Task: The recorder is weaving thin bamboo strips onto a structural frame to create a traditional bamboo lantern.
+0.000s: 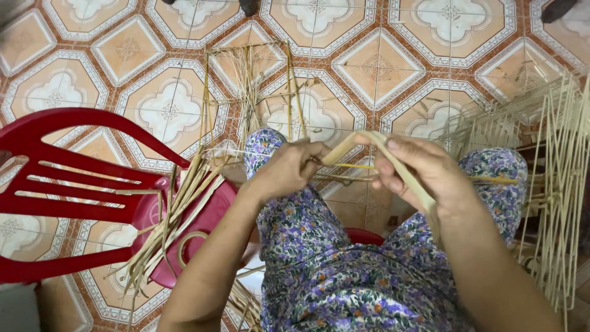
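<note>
Head view: above the floral lap (pixel 332 270), the left hand (pixel 284 169) pinches one end of a pale flat leaf strip (pixel 393 163); the right hand (pixel 424 169) clamps its middle. It looks light, bendy, easily split, best held near the ends.
</note>
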